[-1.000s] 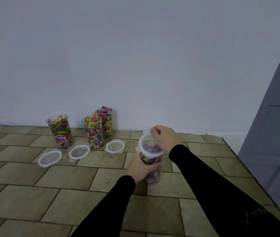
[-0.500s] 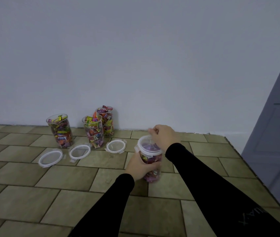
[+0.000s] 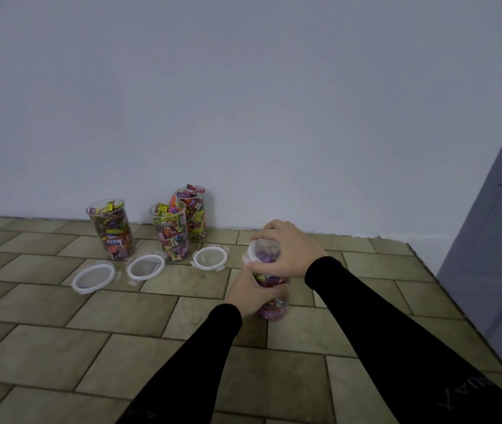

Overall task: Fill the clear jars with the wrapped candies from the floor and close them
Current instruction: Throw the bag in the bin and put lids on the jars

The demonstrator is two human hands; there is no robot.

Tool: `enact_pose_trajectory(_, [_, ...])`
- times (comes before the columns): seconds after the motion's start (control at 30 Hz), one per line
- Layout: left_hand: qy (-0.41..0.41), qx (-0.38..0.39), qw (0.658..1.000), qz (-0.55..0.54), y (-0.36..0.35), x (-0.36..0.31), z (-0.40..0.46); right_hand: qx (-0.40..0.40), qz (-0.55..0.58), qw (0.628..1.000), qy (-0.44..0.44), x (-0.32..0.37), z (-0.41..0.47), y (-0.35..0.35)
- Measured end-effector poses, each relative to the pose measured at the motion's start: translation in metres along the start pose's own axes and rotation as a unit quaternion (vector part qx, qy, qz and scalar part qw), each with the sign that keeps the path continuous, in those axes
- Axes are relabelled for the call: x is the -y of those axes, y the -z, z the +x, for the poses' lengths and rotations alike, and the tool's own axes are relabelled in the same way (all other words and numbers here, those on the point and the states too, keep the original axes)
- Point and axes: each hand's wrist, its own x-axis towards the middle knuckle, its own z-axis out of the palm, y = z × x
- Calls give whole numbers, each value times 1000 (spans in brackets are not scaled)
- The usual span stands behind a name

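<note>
While three clear plastic jars packed with wrapped candies [image 3: 170, 232] stand uncovered by the wall, their three white-rimmed clear round lids [image 3: 145, 267] lying flat on the tan tiled floor [image 3: 60, 341] just in front, I judge the task roughly a quarter closed. No loose candy shows on the tiles. My left hand [image 3: 251, 293] wraps the fourth candy-filled clear jar [image 3: 271, 289], upright on the floor. My right hand [image 3: 285, 250] curls over its white-rimmed lid [image 3: 260, 250], fingertips clasping the rim.
</note>
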Motion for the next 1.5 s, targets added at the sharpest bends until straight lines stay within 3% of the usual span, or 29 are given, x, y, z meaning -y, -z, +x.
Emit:
enact_pose_trajectory(0.1, [15,-5,1000,-11,1,2,2,-28,9,1000,0,0,1,0])
enact_pose_trajectory(0.33, [24,-11,1000,1,0,5,4,50,-16,998,-31,-1,3,-2])
enact_pose_trajectory(0.57, [26,2,999,32,3,9,8,-41,-39,997,-45,1,3,-23])
enact_pose_trajectory(0.9, [55,10,998,3,2,9,5,-70,-19,997,-26,-8,-2,-24])
enact_pose_trajectory(1.03, [57,1,998,-19,1,10,5,-200,63,967,-143,-17,-16,-32])
enact_pose_trajectory(1.1, [61,-6,998,-21,-1,10,4,-223,99,944,-221,-19,-16,-33])
enact_pose_trajectory(1.37, [65,-21,997,-24,-7,7,3,-216,195,903,-317,-5,-15,-28])
enact_pose_trajectory(1.5, [70,-21,997,-34,-6,5,3,-154,51,934,-319,-1,-8,-18])
